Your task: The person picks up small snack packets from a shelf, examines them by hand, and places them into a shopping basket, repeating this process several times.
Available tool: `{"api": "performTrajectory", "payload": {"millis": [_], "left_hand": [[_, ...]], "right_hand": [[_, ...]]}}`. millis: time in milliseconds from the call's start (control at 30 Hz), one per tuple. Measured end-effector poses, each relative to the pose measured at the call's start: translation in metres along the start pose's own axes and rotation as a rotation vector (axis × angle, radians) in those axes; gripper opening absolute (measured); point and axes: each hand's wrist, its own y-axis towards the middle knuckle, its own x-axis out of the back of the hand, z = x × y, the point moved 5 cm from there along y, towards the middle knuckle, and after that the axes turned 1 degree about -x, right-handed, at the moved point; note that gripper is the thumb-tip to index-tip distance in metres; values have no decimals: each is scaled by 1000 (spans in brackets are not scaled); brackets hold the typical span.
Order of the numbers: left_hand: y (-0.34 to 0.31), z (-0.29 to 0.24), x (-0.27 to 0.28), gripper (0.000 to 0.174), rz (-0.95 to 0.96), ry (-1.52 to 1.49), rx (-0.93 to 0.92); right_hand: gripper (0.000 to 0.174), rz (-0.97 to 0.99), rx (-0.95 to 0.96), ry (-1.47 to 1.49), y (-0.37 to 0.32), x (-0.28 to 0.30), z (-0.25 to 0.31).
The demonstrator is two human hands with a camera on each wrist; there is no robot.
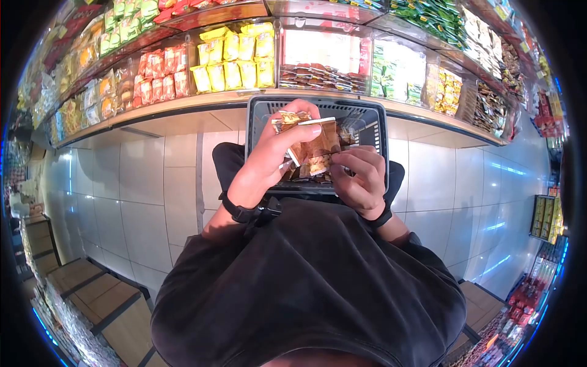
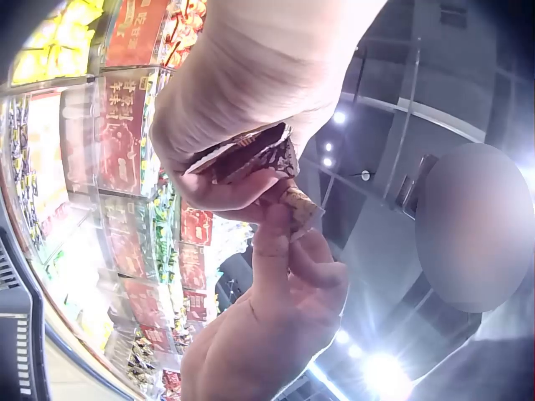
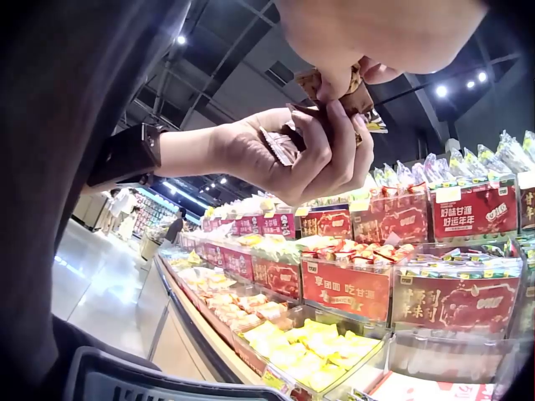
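Several small brown snack packets (image 1: 321,137) are gripped in my left hand (image 1: 266,150), its thumb lying across the front one. My right hand (image 1: 362,178) pinches the lower corner of that front packet between thumb and fingertips. In the left wrist view, the pinched corner (image 2: 303,209) sticks out above the right hand (image 2: 267,322). The right wrist view has the left hand's fingers (image 3: 316,154) curled round the packets from below. Both hands are above a grey shopping basket (image 1: 380,110), where more brown packets (image 1: 299,175) lie, partly hidden by the hands.
A shelf with a wooden edge (image 1: 202,101) runs just beyond the basket. Its clear bins hold yellow packets (image 1: 232,74), red packets (image 1: 162,85) and brown packets (image 1: 321,78). Tiled floor (image 1: 428,189) lies on both sides, with wooden display stands (image 1: 92,293) behind at left.
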Motion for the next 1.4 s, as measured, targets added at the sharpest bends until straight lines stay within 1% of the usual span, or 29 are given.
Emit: {"api": "performTrajectory", "payload": {"millis": [133, 200, 233, 300, 400, 467, 533, 600, 633, 667, 700, 733, 767, 800, 833, 867, 900, 933, 967, 1000, 1033, 1067, 1100, 1133, 1167, 1200, 1267, 1333, 1400], "left_hand": [[-1, 0, 1, 18, -35, 11, -3], [-3, -1, 0, 18, -48, 20, -10], [-3, -2, -1, 17, -57, 34, -16], [-4, -4, -2, 16, -69, 45, -24], [-5, -6, -5, 15, -70, 83, -62], [-6, -8, -5, 14, -108, 122, -121], [-9, -9, -6, 14, -124, 111, -120], [-9, -10, -6, 14, -133, 107, -123], [-9, -11, -6, 14, -130, 101, -159], [-8, -11, -5, 15, -123, 97, -195], [-4, -7, 0, 21, -149, 135, -225], [-2, -2, 1, 21, -140, 137, -226], [-2, -1, 2, 25, -164, 132, -260], [-1, 1, 4, 28, -190, 128, -294], [1, 7, 13, 36, -242, 152, -296], [2, 9, 16, 36, -240, 153, -299], [2, 9, 19, 37, -238, 162, -308], [2, 10, 22, 38, -233, 172, -316], [2, 12, 30, 37, -222, 269, -337], [3, 13, 35, 37, -213, 271, -335], [3, 14, 37, 36, -179, 334, -309], [3, 15, 39, 35, -143, 396, -284], [2, 16, 41, 34, -116, 465, -311], [3, 18, 44, 33, -91, 463, -305], [3, 22, 48, 33, -64, 496, -277], [4, 26, 49, 33, -38, 526, -248], [3, 30, 49, 33, -50, 562, -244], [5, 35, 53, 33, -67, 598, -246], [6, 42, 72, 30, -208, 446, -255]], "right_hand": [[22, 21, -32, 14, 2, 1, 0], [30, -8, -105, 16, 3, 3, -3], [30, -4, -102, 16, 4, 1, -2], [31, -68, -172, 30, 5, 2, -4], [31, -88, -210, 76, 5, 2, -3], [31, -75, -213, 80, 6, 2, -3], [31, -58, -218, 85, 3, 0, -3], [31, -183, -368, 271, -5, -2, -15], [29, -340, -558, 430, -4, -9, -18], [25, -336, -856, 494, -1, -12, -18], [22, -406, -966, 756, -8, -20, -28], [18, -472, -1067, 1021, -16, -30, -38], [15, -418, -1164, 1144, -19, -39, -42], [15, -423, -1162, 1139, -21, -40, -45], [16, -354, -1260, 1211, -25, -47, -46], [16, -279, -1358, 1282, -31, -56, -47], [19, -183, -1333, 1253, -32, -59, -48], [19, -190, -1332, 1251, -34, -57, -49], [21, -98, -1320, 1213, -32, -57, -48], [25, -9, -1306, 1173, -27, -56, -47], [25, 29, -1290, 1102, -21, -53, -47], [25, 15, -1286, 1096, -20, -49, -53], [23, 255, -1202, 943, -19, -45, -61], [22, 485, -1109, 783, -18, -45, -66], [18, 524, -1095, 695, -18, -45, -74], [18, 519, -1100, 688, -22, -48, -83], [18, 559, -1001, 857, -30, -61, -93], [17, 599, -1019, 902, -20, -59, -103], [13, 694, -907, 509, -11, -52, -132]]}}
